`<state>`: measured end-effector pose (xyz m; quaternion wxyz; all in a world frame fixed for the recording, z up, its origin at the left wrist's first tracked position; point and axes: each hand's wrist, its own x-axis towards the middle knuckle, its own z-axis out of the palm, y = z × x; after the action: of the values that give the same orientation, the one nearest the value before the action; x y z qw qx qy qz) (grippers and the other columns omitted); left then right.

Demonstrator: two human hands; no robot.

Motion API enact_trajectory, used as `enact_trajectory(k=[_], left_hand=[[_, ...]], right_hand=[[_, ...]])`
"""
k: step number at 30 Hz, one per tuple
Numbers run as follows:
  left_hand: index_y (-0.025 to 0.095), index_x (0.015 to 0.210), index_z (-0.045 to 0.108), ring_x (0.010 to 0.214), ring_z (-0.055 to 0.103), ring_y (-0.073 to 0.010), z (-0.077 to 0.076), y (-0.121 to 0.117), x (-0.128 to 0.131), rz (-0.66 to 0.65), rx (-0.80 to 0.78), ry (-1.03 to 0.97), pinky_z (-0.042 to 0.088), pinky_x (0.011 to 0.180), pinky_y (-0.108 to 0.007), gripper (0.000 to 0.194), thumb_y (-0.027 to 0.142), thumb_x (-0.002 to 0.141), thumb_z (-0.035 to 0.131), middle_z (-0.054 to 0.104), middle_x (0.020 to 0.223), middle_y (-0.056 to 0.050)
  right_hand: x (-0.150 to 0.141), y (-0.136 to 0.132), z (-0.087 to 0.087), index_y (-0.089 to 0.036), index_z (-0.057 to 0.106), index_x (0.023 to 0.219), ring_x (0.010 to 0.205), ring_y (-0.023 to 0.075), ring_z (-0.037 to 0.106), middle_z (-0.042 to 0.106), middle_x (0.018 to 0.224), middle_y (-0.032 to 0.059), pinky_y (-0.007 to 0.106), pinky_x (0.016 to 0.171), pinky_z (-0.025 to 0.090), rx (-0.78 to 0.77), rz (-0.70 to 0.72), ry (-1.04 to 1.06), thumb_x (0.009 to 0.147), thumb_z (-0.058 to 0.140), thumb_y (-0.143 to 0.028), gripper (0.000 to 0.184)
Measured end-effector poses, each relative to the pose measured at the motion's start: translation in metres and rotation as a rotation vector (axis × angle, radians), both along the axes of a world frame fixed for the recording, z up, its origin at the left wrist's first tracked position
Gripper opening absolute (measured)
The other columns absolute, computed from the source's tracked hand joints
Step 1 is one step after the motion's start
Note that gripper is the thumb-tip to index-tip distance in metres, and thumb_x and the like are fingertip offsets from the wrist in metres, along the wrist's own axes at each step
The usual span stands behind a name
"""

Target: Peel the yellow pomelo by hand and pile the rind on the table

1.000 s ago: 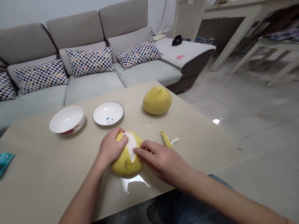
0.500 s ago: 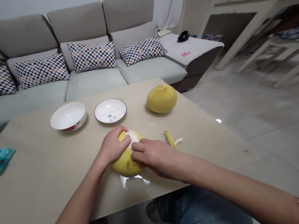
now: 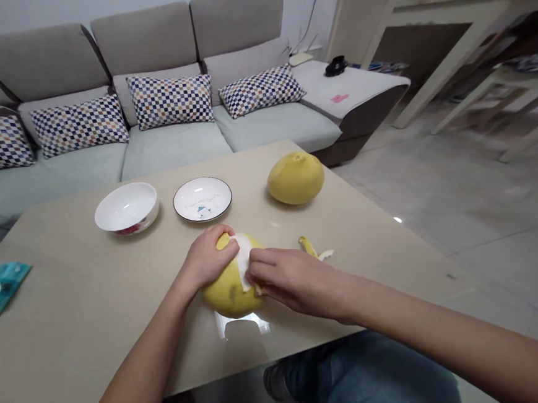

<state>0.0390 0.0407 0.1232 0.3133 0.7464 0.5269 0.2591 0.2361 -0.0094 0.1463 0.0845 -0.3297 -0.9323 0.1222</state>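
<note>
Fingers clamped over a partly bared pomelo

The pomelo is held on the near side of the table. Its upper left side is gripped by the left hand, with the thumb laid at the edge of a white patch where the yellow rind has been stripped. The right hand is set against the opposite edge of that patch, its fingers bent and bunched together; whether a piece of rind is pinched between them cannot be told, as the tips are hidden. A dark blemish is seen on the rind below the patch.

Beyond the right hand, a curled strip of peel and a white scrap are laid close together. Farther back, a bowl is placed to the left of a dark-rimmed plate, and a second pomelo is seated to the plate's right, well apart from it. At the far left, a blue packet is set down.
</note>
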Motion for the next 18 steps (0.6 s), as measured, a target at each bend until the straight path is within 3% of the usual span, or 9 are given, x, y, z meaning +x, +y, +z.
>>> enact_trajectory(k=[5, 11, 15, 18], left_hand=[[0.024, 0.101, 0.064, 0.106, 0.061, -0.0231, -0.003, 0.000, -0.005, -0.004, -0.013, -0.029, 0.046, 0.098, -0.036, 0.025, 0.030, 0.082, 0.048, 0.068, 0.112, -0.002], [0.023, 0.103, 0.064, 0.105, 0.061, -0.0231, -0.004, -0.001, -0.005, 0.024, -0.019, -0.029, 0.047, 0.096, -0.036, 0.027, 0.030, 0.083, 0.048, 0.068, 0.111, -0.003], [0.023, 0.102, 0.064, 0.104, 0.061, -0.0243, -0.001, -0.008, 0.006, 0.059, 0.014, 0.038, 0.048, 0.094, -0.038, 0.025, 0.031, 0.083, 0.050, 0.067, 0.109, -0.003], [0.023, 0.103, 0.063, 0.106, 0.060, -0.0256, 0.000, -0.015, 0.012, 0.078, 0.039, 0.075, 0.046, 0.096, -0.040, 0.025, 0.030, 0.083, 0.051, 0.067, 0.111, -0.004]], right_hand=[[0.000, -0.005, -0.008, -0.017, 0.056, 0.109, 0.078, 0.0192, 0.060, 0.063, 0.099, 0.0073, 0.028, 0.062, 0.039, 0.079, -0.230, 0.068, 0.085, 0.066, -0.039, 0.033], [-0.020, -0.019, -0.010, -0.011, 0.059, 0.120, 0.079, 0.0254, 0.067, 0.068, 0.097, 0.0138, 0.029, 0.057, 0.040, 0.173, -0.430, -0.064, 0.087, 0.056, -0.035, 0.041], [-0.031, -0.023, -0.001, -0.002, 0.047, 0.137, 0.067, 0.0271, 0.069, 0.071, 0.084, 0.0173, 0.028, 0.047, 0.033, 0.027, -0.589, -0.316, 0.085, 0.055, -0.033, 0.061], [-0.034, -0.022, 0.002, 0.003, 0.043, 0.140, 0.065, 0.0276, 0.070, 0.072, 0.074, 0.0163, 0.029, 0.049, 0.034, -0.081, -0.571, -0.372, 0.086, 0.051, -0.028, 0.062]])
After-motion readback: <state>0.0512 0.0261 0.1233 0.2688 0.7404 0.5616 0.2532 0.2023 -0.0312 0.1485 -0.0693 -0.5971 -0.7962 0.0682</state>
